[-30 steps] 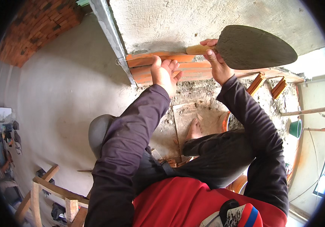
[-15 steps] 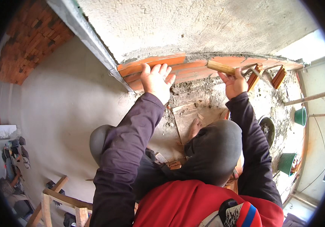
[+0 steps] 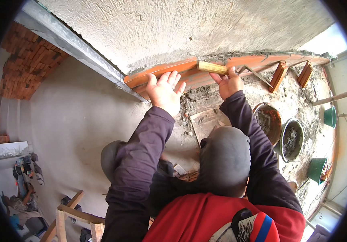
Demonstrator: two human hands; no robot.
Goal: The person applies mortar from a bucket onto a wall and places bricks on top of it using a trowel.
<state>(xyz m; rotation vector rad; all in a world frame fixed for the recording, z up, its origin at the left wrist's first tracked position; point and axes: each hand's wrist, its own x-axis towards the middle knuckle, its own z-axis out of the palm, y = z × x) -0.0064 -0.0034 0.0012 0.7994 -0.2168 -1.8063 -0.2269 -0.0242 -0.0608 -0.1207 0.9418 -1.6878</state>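
My left hand [image 3: 164,92] is open, fingers spread, just in front of an orange brick [image 3: 161,71] at the left end of a low brick course. Whether the fingertips touch the brick I cannot tell. My right hand [image 3: 229,84] grips a trowel by its wooden handle [image 3: 213,67], whose butt points left over the bricks. The trowel's metal part [image 3: 258,75] bends away to the right and shows almost edge-on. A thin string line [image 3: 169,63] runs along the top of the course.
A grey metal post [image 3: 80,46] stands at the wall's left end. Two loose bricks [image 3: 279,76] rest to the right of the trowel. Mortar buckets [image 3: 292,141] and a green bucket [image 3: 316,169] stand at the right. A wooden trestle [image 3: 78,213] is at lower left.
My right hand has moved left with the trowel, its handle now nearer the left brick. My left hand stays beside that brick, open. More of the mortar buckets shows.
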